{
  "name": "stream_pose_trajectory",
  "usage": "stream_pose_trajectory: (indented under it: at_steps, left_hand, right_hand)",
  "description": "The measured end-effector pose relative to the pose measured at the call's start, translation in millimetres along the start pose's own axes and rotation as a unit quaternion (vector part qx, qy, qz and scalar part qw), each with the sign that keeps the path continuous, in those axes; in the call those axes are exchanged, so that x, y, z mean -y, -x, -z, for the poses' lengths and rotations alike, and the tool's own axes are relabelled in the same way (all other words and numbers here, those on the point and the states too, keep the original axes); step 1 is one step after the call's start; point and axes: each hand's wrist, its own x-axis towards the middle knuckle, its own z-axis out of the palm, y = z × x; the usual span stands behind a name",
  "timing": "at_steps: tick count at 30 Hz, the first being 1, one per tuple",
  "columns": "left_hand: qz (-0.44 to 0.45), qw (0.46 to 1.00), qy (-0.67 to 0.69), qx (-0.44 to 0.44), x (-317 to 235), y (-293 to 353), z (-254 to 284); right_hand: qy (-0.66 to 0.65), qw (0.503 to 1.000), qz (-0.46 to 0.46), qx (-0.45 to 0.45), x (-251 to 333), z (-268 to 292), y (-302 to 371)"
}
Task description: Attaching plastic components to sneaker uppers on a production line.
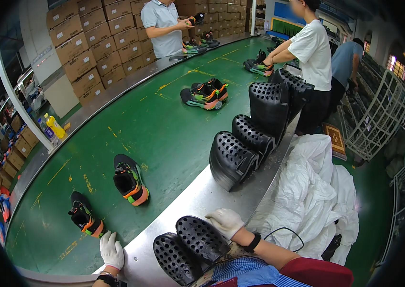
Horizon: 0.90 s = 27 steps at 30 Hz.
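Observation:
My left hand [111, 251], in a white glove, lies at the belt's near edge with its fingers stretched out. Their tips reach the orange heel of a black sneaker [83, 215], without a grip around it. Just right of that shoe stands a matching black, orange and green sneaker [131, 181], untouched. Two black clog-shaped forms [202, 237] full of round holes are directly before me. Beside the right-hand form rests my gloved right hand [226, 223], fingers loosely bent, apparently holding nothing; whether they touch the form I cannot tell.
More black perforated forms [235, 158] line the metal ledge [152, 232]. Farther along the green belt [164, 138] sits another sneaker pair [205, 94]. White sheeting [307, 191] heaps at the right. Across the belt, a person [161, 28] holds a shoe; another person [315, 52] handles sneakers at right.

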Motion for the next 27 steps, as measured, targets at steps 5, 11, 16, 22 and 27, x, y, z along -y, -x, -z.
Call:
stream_pose_trajectory:
  at_steps: [5, 11, 16, 22, 27]
  left_hand:
    - [0.001, 1.0, 0.0, -0.002, 0.2, -0.1, -1.2]
    - [-0.002, 1.0, -0.013, 0.001, -0.6, 0.0, 0.3]
    - [0.009, 1.0, -0.009, -0.001, -0.7, -0.7, -2.1]
    - [0.009, 1.0, -0.009, -0.002, -2.8, -0.9, -1.9]
    - [0.019, 1.0, -0.005, 0.005, -4.5, -2.7, -3.2]
  right_hand:
    - [-0.005, 1.0, -0.004, -0.006, 2.0, 1.7, 0.2]
    - [-0.005, 1.0, -0.009, 0.0, 3.8, 2.4, -0.7]
    - [-0.004, 1.0, -0.008, 0.0, 4.8, 5.4, -1.1]
    - [-0.009, 1.0, -0.002, -0.004, 1.0, 3.2, -1.2]
    - [-0.01, 1.0, 0.007, -0.013, -3.3, 0.8, -0.8]
